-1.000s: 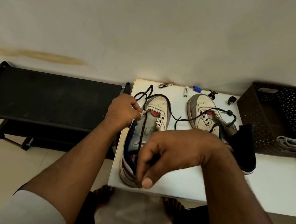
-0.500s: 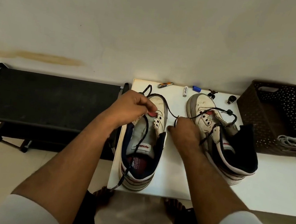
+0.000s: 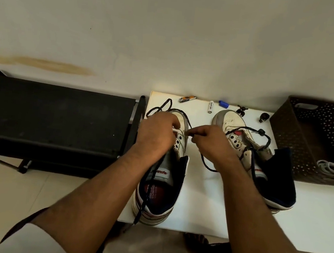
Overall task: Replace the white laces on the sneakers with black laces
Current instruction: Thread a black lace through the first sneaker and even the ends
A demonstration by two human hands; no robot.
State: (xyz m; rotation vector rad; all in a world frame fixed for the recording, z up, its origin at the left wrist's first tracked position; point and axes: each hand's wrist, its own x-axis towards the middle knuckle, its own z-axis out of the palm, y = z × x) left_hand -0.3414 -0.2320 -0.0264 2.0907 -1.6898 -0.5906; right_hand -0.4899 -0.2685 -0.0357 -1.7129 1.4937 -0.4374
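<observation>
Two worn white sneakers stand on a white table (image 3: 204,212), toes toward the wall. My left hand (image 3: 157,133) rests curled over the eyelets of the left sneaker (image 3: 161,187), gripping its upper; its fingertips are hidden. A black lace (image 3: 147,188) runs down over this shoe's tongue and hangs past the heel. My right hand (image 3: 210,140) pinches the other end of that lace between the shoes, with a loop (image 3: 205,163) drooping below it. The right sneaker (image 3: 241,140) has a black lace with a toggle lying loosely across it. White laces (image 3: 333,167) lie in the brown basket (image 3: 296,144).
A nail clipper (image 3: 187,98), a battery (image 3: 211,107), a blue cap (image 3: 223,104) and small black toggles (image 3: 264,117) lie along the table's far edge. A black rack (image 3: 56,114) stands left of the table. A wall rises behind.
My right hand moved from the left shoe's heel up to the gap between the shoes and took the lace end there. My left hand shifted over the eyelets.
</observation>
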